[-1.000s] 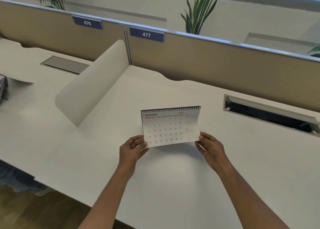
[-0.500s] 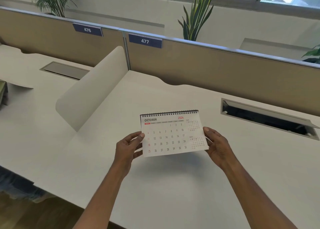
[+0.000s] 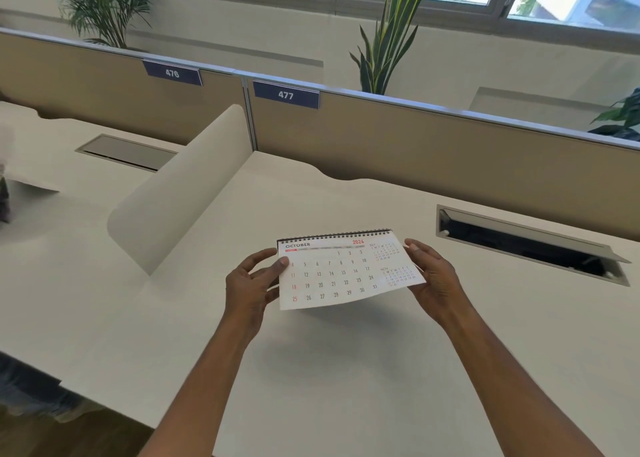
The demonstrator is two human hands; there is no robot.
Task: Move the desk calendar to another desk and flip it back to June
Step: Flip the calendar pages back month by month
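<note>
Floppiness rules this light desk calendar (image 3: 341,276); my left hand (image 3: 251,285) and right hand (image 3: 434,278) pinch its side edges above the worktop (image 3: 346,387).

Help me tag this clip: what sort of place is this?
Probably an open-plan office: white desks, tan fabric partition panels with dark blue number plates reading 476 and 477, and a white spiral-bound desk calendar.

The white spiral-bound desk calendar (image 3: 341,272) sits mid-frame, tilted back above the worktop (image 3: 346,370). Its open page reads October 2026.
</note>
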